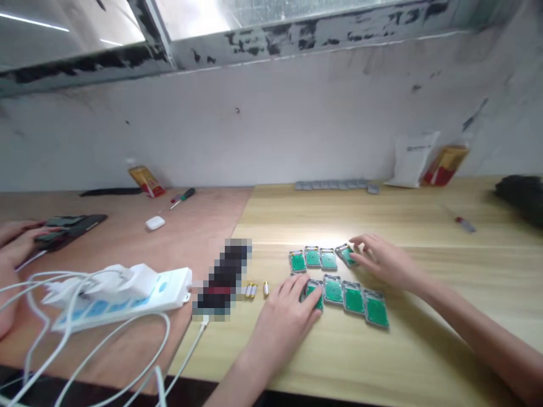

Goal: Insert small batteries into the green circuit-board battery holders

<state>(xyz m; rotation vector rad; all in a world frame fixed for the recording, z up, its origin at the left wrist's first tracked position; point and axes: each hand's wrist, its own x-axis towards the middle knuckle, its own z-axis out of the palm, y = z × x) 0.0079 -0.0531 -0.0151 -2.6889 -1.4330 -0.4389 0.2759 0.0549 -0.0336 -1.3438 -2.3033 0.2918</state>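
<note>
Pale wood-grain tabletop (pixel 339 362): I logged grey-framed green rectangular boards (pixel 333 289), most set in rows, one askew at right hand (pixel 379 259); left hand (pixel 288 305) covered others; neither grip discernible.

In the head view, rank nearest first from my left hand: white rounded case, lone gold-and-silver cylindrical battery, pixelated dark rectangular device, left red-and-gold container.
1. Lone battery: just left of the left hand.
2. Device: farther left.
3. Case: left, farther back.
4. Container: left, near the wall.
</note>
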